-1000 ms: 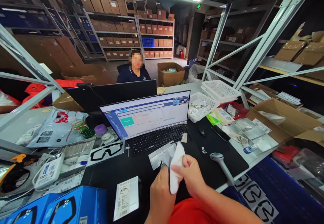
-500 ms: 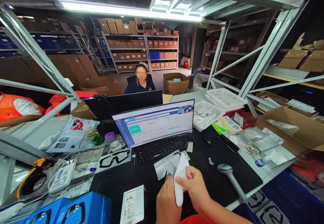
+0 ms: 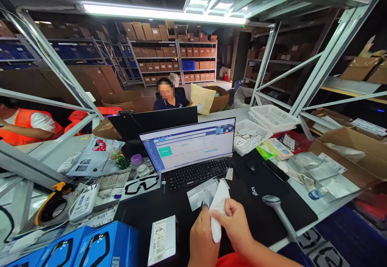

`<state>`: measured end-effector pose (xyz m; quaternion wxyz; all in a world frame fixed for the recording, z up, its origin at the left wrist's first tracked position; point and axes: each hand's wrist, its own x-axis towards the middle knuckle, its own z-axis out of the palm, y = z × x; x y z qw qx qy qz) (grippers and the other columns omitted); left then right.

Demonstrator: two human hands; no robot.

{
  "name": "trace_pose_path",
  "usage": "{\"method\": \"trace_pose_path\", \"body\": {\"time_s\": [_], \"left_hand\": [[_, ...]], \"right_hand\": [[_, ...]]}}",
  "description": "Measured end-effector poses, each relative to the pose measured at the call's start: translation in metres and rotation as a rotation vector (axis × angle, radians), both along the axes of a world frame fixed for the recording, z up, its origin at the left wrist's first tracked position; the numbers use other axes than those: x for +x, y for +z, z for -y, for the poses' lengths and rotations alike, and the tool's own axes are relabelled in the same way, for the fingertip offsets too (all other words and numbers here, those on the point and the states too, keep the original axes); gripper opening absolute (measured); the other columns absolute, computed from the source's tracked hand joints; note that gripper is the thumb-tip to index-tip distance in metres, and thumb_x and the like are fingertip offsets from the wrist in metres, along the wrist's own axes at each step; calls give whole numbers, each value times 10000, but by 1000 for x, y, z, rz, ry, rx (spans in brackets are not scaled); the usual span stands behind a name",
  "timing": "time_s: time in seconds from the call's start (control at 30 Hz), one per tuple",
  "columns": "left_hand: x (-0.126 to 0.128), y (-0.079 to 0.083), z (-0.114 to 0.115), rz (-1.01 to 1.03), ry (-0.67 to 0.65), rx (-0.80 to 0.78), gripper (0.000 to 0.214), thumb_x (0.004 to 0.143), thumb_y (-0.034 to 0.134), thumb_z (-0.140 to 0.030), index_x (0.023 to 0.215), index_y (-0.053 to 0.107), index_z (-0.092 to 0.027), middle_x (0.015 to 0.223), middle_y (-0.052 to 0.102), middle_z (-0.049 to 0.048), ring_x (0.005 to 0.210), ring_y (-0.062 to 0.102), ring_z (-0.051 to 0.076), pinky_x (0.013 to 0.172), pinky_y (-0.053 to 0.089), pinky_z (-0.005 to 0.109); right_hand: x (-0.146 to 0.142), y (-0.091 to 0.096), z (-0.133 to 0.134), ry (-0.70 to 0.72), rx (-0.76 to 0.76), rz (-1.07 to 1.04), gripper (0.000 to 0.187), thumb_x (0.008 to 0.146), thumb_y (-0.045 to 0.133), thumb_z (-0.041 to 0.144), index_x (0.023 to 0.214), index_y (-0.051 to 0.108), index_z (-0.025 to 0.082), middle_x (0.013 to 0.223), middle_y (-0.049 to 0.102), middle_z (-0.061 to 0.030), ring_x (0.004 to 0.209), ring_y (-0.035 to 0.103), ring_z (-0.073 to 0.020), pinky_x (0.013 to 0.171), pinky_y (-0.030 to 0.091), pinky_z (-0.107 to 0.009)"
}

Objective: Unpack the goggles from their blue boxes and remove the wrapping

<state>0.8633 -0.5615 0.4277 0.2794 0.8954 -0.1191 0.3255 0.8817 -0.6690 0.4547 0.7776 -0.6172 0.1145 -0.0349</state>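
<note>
My left hand (image 3: 203,236) is closed around a grey, lens-like piece (image 3: 208,197) that pokes out above its fingers, a thin dark rod beside it. Most of that piece is hidden. A folded white cloth (image 3: 220,198) drapes over the piece and against the left fingers. My right hand (image 3: 235,220) pinches this cloth between thumb and curled fingers. Just beyond lies a silvery printed packet (image 3: 196,195), partly covered by the cloth and fingers. To the left, a white labelled box (image 3: 162,239) rests on the black desk mat (image 3: 136,208).
A monitor (image 3: 193,146) and keyboard (image 3: 196,175) stand ahead. Right are a mouse (image 3: 250,166), a phone (image 3: 276,170) and a barcode scanner (image 3: 279,214). Blue boxes (image 3: 105,245) occupy the near left. Behind the monitors sits a person (image 3: 171,100) beside a yellow padded envelope (image 3: 202,99).
The view has shifted slightly. Across the desk, a yellow envelope has come up beside the person, whose head is now lowered. My hands keep nearly the same grip on the cloth and grey piece.
</note>
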Motion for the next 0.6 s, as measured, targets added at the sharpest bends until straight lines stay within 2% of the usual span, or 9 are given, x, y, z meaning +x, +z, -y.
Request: {"method": "trace_pose_path", "body": {"time_s": [0.1, 0.17, 0.27, 0.37, 0.43, 0.5, 0.6], "left_hand": [[1, 8, -1, -32, -42, 20, 180, 982, 400, -235, 950, 570, -186, 814, 733, 90, 699, 730, 219, 576, 548, 283], [2, 14, -1, -26, -63, 40, 208, 978, 398, -211, 1072, 578, -165, 949, 756, 113, 810, 748, 225, 653, 576, 291], [4, 17, -2, -39, -79, 30, 209, 964, 404, -181, 1075, 580, -162, 878, 749, 89, 743, 739, 210, 614, 568, 279], [5, 14, -2, -22, -59, 4, 172, 956, 396, -174, 939, 568, -182, 693, 677, 48, 579, 681, 193, 503, 511, 264], [6, 12, -1, 2, -40, 2, 179, 961, 383, -180, 886, 546, -194, 642, 643, 37, 532, 652, 187, 472, 484, 263], [7, 12, 0, -15, -46, 7, 178, 970, 395, -209, 859, 534, -202, 640, 643, 36, 530, 650, 188, 471, 485, 267], [8, 17, 0, -62, -92, 11, 171, 979, 422, -253, 931, 571, -185, 736, 704, 66, 617, 697, 205, 533, 537, 286]], "right_hand": [[21, 13, 10, 30, 214, -78, 720, 426, 918, 393, 545, 224, 244, 497, 305, 99, 482, 271, -71, 448, 251, -207], [31, 18, 14, 19, 291, -83, 759, 397, 938, 385, 563, 211, 242, 509, 325, 102, 488, 293, -70, 459, 282, -205], [27, 14, 12, 14, 235, -46, 731, 457, 921, 438, 568, 225, 243, 517, 316, 99, 497, 283, -75, 460, 269, -207], [8, 3, 3, -45, 14, 30, 661, 508, 896, 409, 531, 258, 239, 515, 281, 91, 518, 250, -83, 463, 223, -214], [0, -1, 0, -76, -90, 61, 642, 506, 893, 350, 501, 262, 233, 509, 281, 85, 528, 258, -88, 471, 231, -219], [4, 1, 2, -57, -63, 28, 639, 499, 887, 337, 499, 256, 236, 495, 293, 86, 507, 275, -86, 459, 240, -218], [24, 14, 12, -29, 133, -68, 671, 439, 900, 365, 533, 247, 243, 484, 329, 96, 470, 297, -77, 435, 250, -209]]}}
